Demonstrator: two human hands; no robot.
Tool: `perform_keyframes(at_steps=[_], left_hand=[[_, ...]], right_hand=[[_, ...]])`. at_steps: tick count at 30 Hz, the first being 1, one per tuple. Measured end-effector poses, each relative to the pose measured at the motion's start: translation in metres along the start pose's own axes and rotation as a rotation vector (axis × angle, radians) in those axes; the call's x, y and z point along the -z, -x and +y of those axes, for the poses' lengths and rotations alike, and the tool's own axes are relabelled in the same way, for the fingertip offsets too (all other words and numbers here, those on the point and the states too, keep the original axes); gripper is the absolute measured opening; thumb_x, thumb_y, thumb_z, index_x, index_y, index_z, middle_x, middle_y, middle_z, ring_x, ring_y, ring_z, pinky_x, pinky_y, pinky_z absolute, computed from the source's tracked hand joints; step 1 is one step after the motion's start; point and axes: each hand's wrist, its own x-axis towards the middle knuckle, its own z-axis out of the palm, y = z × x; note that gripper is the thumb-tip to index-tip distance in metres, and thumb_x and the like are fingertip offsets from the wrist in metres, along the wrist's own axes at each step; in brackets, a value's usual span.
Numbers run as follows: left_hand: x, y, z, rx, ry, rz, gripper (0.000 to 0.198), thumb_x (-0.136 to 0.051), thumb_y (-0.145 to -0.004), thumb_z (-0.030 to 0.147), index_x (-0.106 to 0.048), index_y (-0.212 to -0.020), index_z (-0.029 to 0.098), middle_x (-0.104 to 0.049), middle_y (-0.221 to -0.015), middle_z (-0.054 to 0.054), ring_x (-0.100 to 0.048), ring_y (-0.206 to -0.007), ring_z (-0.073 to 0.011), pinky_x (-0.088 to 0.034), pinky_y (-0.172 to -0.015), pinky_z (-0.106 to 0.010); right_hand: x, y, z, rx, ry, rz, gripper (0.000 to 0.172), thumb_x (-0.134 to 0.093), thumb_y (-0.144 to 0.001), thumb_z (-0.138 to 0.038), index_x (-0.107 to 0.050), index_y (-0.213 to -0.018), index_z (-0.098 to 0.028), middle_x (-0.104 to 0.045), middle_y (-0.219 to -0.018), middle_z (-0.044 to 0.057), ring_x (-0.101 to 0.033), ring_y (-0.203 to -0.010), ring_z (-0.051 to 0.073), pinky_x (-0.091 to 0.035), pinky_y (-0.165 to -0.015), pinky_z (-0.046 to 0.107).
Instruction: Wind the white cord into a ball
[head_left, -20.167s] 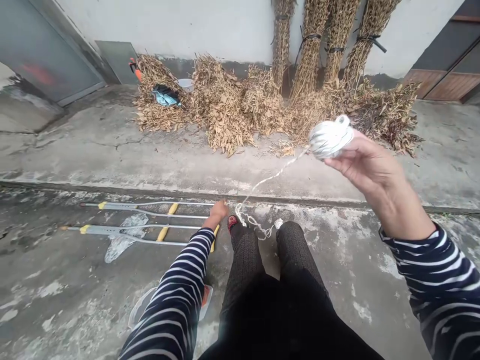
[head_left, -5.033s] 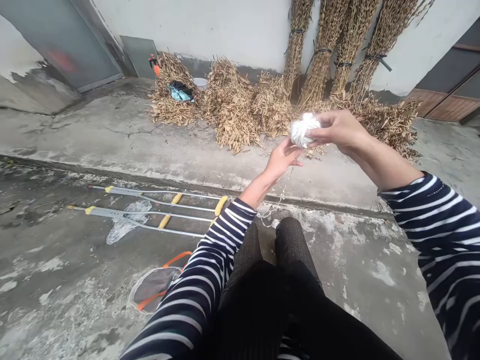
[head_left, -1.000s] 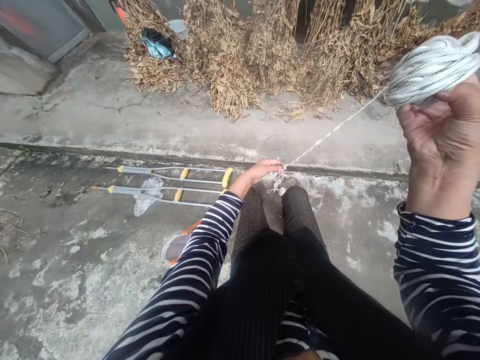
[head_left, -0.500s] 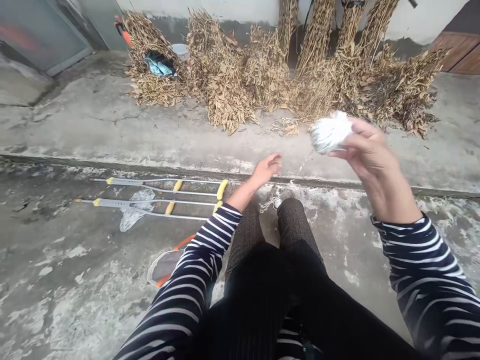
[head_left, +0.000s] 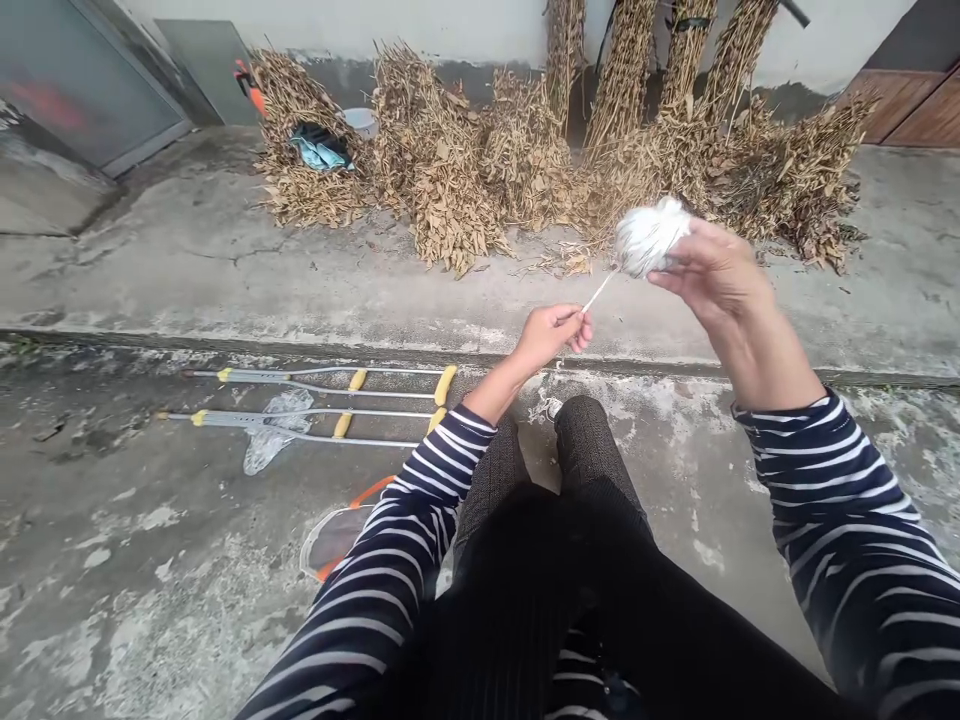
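Note:
My right hand [head_left: 712,272] is raised and holds a ball of white rope [head_left: 651,236] in its fingers. The ball is blurred by motion. A short taut strand of the white rope [head_left: 598,293] runs down from the ball to my left hand [head_left: 549,338], whose fingers pinch it. Below my left hand, a small loose tangle of white cord [head_left: 550,406] lies near my right knee, and I cannot tell whether it joins the strand.
A pair of metal crutches [head_left: 315,400] with yellow grips lies on the concrete left of my knees, beside a clear plastic bag [head_left: 270,440]. An orange-trimmed round object [head_left: 337,535] lies below them. Dried plant bundles [head_left: 442,170] line the wall beyond a low concrete step.
My left hand has closed from spread fingers onto the rope strand and moved slightly right. My right hand has lifted the rope ball slightly.

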Motion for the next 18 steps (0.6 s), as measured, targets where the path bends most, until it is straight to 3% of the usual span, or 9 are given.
perform_keyframes(at_steps=[4,8,14,18], left_hand=[[0.028,0.019,-0.051,0.101,-0.016,0.011,0.037,-0.076,-0.087,0.048,-0.072,-0.092,0.011,-0.075,-0.082,-0.007,-0.069,-0.067,-0.0121,-0.057,-0.065,-0.026],[0.056,0.04,-0.091,0.207,0.005,0.139,0.041,-0.081,-0.078,0.05,-0.073,-0.086,0.011,-0.075,-0.081,-0.007,-0.07,-0.071,-0.0142,-0.059,-0.072,-0.03],[0.092,0.043,-0.108,0.254,-0.108,0.228,0.046,-0.08,-0.073,0.056,-0.073,-0.089,0.013,-0.076,-0.084,-0.006,-0.07,-0.075,-0.0158,-0.06,-0.079,-0.033],[0.106,0.039,-0.112,0.268,-0.2,0.241,0.04,-0.08,-0.073,0.053,-0.073,-0.085,0.015,-0.075,-0.08,-0.005,-0.068,-0.072,-0.0149,-0.058,-0.075,-0.03]], right_hand=[[0.011,0.001,-0.038,-0.163,-0.253,0.195,0.023,-0.073,-0.072,-0.012,-0.072,-0.093,-0.021,-0.072,-0.075,0.0,-0.071,-0.076,0.017,-0.067,-0.087,0.04],[0.014,-0.003,-0.057,-0.17,-0.239,0.311,0.026,-0.063,-0.073,0.0,-0.072,-0.091,-0.017,-0.07,-0.073,-0.001,-0.062,-0.063,0.012,-0.065,-0.086,0.038],[0.019,-0.013,-0.041,-0.163,-0.211,0.171,0.029,-0.073,-0.068,-0.007,-0.073,-0.095,-0.019,-0.073,-0.077,-0.001,-0.068,-0.07,0.015,-0.065,-0.073,0.035],[0.018,-0.015,-0.051,-0.136,-0.202,0.199,0.034,-0.071,-0.064,-0.005,-0.074,-0.095,-0.018,-0.074,-0.077,0.0,-0.067,-0.065,0.014,-0.063,-0.067,0.032]])
